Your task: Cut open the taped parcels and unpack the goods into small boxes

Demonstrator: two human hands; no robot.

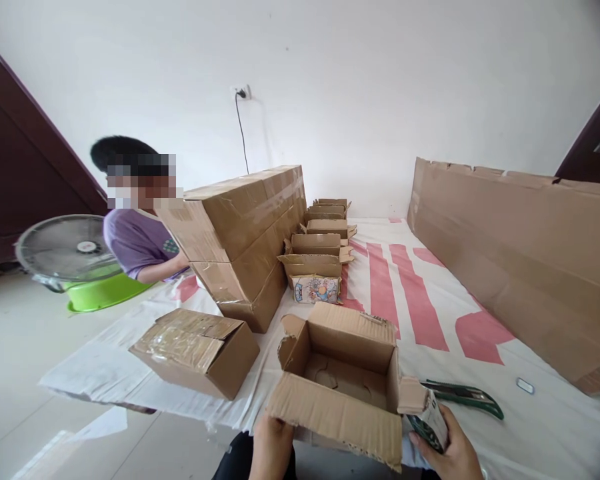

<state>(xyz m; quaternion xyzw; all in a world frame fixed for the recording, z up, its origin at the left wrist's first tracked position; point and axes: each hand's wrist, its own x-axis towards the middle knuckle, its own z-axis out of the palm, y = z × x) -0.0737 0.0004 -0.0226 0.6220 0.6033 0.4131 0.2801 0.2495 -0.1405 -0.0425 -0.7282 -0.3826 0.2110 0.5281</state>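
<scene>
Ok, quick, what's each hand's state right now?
Left hand: at the near flap of the open box; grip partly hidden, can't tell.
Right hand: closed, holding the small pack.

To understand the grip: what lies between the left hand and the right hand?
The open box, and the packet held by the right hand; the head view shows this.

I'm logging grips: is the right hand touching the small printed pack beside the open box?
Touching. The head view shows the right hand gripping the printed pack between thumb and fingers.
</scene>
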